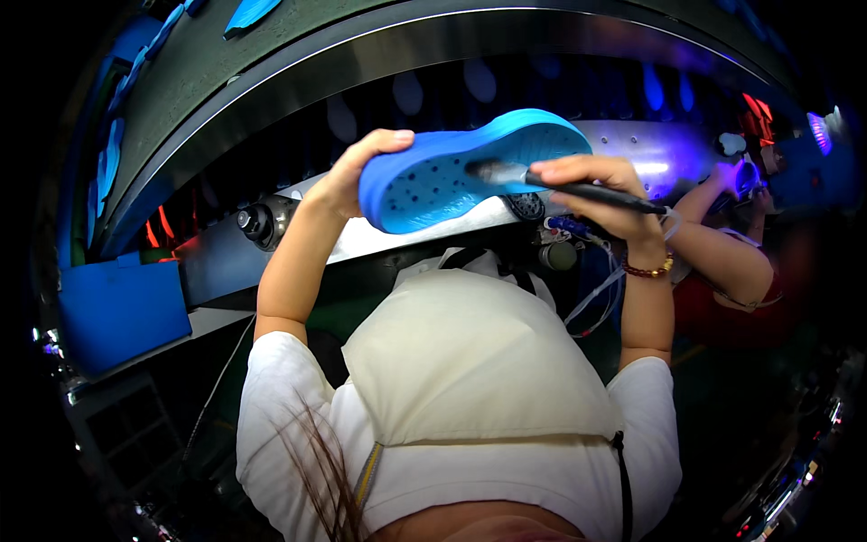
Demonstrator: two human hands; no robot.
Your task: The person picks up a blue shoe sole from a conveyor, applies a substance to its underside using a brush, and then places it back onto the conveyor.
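A blue shoe sole (420, 181), dark blue along its side and lighter inside, is held up in front of me. My left hand (358, 172) grips its left end, with the thumb over the top rim. Small dark holes dot the sole's inner face, which looks wet and shiny near the lower rim. In my right hand (603, 191) is a brush (632, 199) with a black handle and a clear tube at its back end. The brush's bristles touch the inside of the sole near its middle.
Behind the sole runs a metal worktop (646, 163), with a curved conveyor belt (208, 68) beyond it. Pale soles (480, 79) show in the dark gap between. A blue box (125, 307) stands left, near a metal-and-black fitting (262, 223). At right, a co-worker's arm (722, 257) reaches in.
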